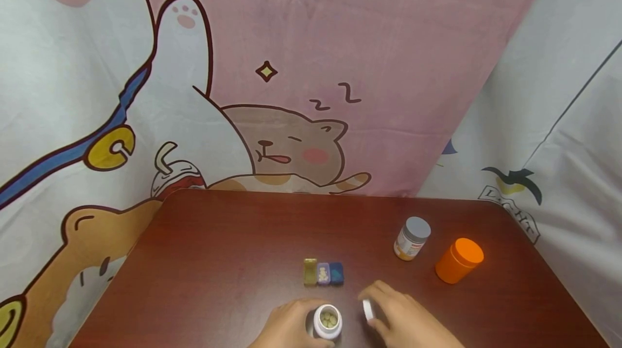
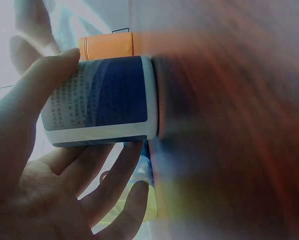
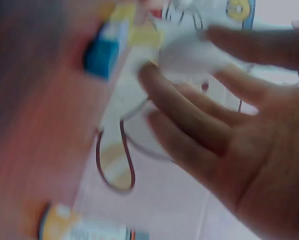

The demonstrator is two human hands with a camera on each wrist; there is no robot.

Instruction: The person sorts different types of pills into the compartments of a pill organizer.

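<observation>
My left hand (image 1: 293, 323) grips a white pill bottle (image 2: 102, 100) with a blue printed label. From above, the bottle's mouth is uncapped and pale greenish tablets (image 1: 329, 319) show inside. In the left wrist view its base is at or just above the tabletop; I cannot tell which. To the right, my right hand (image 1: 396, 313) pinches a white cap (image 1: 367, 309) between thumb and fingers; the right wrist view blurs it. Just beyond both hands lies a small pill organizer (image 1: 323, 273) with yellow, lilac and blue sections. Whitish pieces show in the lilac section.
A grey-lidded jar (image 1: 411, 238) with a white and orange label stands beyond my right hand. Right of it is an orange bottle (image 1: 459, 260). The dark red-brown table (image 1: 218, 245) ends at a cartoon-printed cloth (image 1: 389, 40) hanging behind it.
</observation>
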